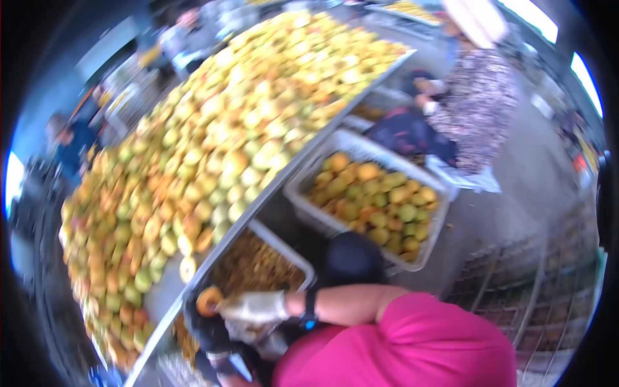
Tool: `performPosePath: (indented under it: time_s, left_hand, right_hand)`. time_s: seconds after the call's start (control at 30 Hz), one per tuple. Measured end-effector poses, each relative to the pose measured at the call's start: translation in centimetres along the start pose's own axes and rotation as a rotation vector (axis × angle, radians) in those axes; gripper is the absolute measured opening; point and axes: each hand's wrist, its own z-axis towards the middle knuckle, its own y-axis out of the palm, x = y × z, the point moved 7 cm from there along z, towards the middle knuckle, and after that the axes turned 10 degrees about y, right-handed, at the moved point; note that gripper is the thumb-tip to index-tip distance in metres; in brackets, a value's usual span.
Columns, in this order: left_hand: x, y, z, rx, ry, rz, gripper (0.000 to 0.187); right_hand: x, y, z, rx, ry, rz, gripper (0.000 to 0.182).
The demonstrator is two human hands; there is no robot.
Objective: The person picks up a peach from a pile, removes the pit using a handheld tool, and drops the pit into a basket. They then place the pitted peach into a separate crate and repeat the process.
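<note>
An orange-yellow round fruit (pixel 208 301) sits in my left hand (pixel 207 330), which wears a dark glove and is closed around it. My right hand (pixel 255 308), in a whitish glove, reaches in from the right with its fingertips against the fruit. Those fingers look pressed together, but blur hides what is between them. Both hands are by the metal edge of a table (pixel 169 317) heaped with yellow, green and orange fruit (pixel 193 158). Just beyond my hands, below the table edge, is a pale bin (pixel 284 248) of small brownish pieces (pixel 255 261).
A large pale crate (pixel 437 226) of whole yellow and green fruit stands right of the table. Beyond it a person (pixel 477 97) in a patterned top works. More people (pixel 71 145) are across the table. Wire mesh (pixel 529 290) lies at the lower right.
</note>
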Motion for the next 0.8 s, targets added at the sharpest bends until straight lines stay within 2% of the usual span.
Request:
performPosePath:
  time_s: [0.03,0.07,0.13,0.17,0.2,0.23,0.27,0.3,0.4,0.5,0.6,0.7,0.8]
  left_hand:
    - [0.8,0.9,-0.1,-0.116,0.213,0.441,0.033]
    - [0.7,1.1,-1.4,-0.224,0.329,0.647,0.04]
    - [-5.0,-6.1,-1.9,-0.096,0.288,0.773,0.059]
    - [-5.2,-6.3,-2.0,-0.051,0.29,0.76,0.047]
    - [-4.0,-4.7,-1.5,-0.038,0.284,0.697,0.04]
    - [-2.6,-3.1,-1.2,-0.067,0.278,0.587,0.04]
    - [-1.3,-1.3,-0.6,-0.115,0.259,0.452,0.048]
    - [-1.5,-0.4,0.5,-0.201,0.142,0.199,0.051]
    - [0.3,1.6,-0.1,0.271,-0.13,0.418,0.058]
    - [0.3,1.0,-0.2,0.143,-0.029,0.472,0.057]
    - [-0.3,-0.8,-0.2,0.076,0.097,0.572,0.053]
    - [-2.1,-1.4,-0.2,0.114,-0.1,0.23,0.049]
    - [-1.1,-1.3,-0.5,0.182,-0.043,0.292,0.046]
  right_hand:
    - [1.8,-0.8,1.1,0.026,0.128,0.089,0.038]
    - [2.4,0.0,-0.1,-0.019,0.306,0.127,0.04]
    - [3.3,0.0,0.4,-0.057,0.25,0.103,0.039]
    - [2.8,0.4,0.3,-0.083,0.215,0.082,0.038]
    - [1.2,1.1,-0.9,-0.004,0.212,0.009,0.037]
    - [0.8,0.7,-0.4,0.035,0.074,-0.155,0.041]
    - [0.4,0.2,0.0,0.098,-0.059,-0.32,0.045]
    - [0.5,-0.5,1.0,0.21,-0.263,-0.541,0.049]
    - [-0.7,0.2,-0.8,0.249,-0.217,-0.706,0.054]
    - [1.1,-0.9,0.8,0.295,-0.224,-0.643,0.051]
    - [0.5,1.3,-2.3,0.012,0.252,-0.102,0.042]
    - [3.4,1.8,-0.5,-0.278,0.338,0.215,0.037]
    - [3.5,2.3,-1.2,-0.398,0.406,0.331,0.038]
